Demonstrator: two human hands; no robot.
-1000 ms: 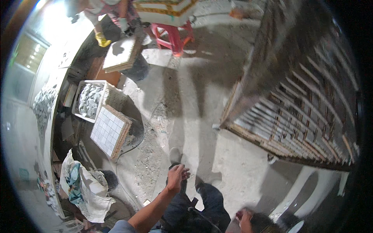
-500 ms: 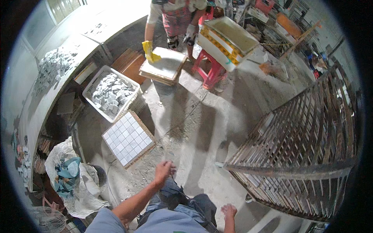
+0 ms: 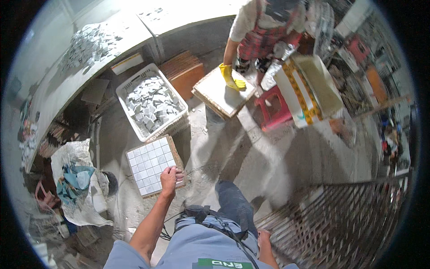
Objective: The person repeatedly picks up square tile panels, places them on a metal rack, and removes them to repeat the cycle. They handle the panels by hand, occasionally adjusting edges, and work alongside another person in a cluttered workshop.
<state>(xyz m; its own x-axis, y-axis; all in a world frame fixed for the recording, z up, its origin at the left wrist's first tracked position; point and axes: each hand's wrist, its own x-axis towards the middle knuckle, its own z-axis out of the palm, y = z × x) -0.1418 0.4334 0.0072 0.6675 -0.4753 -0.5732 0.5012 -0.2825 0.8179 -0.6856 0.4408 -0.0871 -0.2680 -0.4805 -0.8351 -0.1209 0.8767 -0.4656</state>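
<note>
Just over the right edge of a square board of white mosaic tiles [image 3: 148,163] is my left hand [image 3: 169,180]. Its fingers are curled together; whether they touch the board or hold something small is hidden. My right hand [image 3: 264,236] hangs low beside my hip, its fingers mostly out of sight. Beyond the tile board stands a white plastic basket [image 3: 123,96] heaped with loose grey and white tiles [image 3: 150,105].
A co-worker's yellow-gloved hand [image 3: 232,80] rests on stacked boards [image 3: 215,92]. Nearby, a red stool [image 3: 273,110] supports a white foam box [image 3: 291,96]. A metal slatted rack [image 3: 331,219] stands at right. A white sack [image 3: 83,193] with blue cloth lies left, below a long bench [image 3: 85,76].
My left hand has moved left and forward over the tile board's edge. The view has turned, shifting the rack down. The co-worker's gloved hand now lies further across the stacked boards.
</note>
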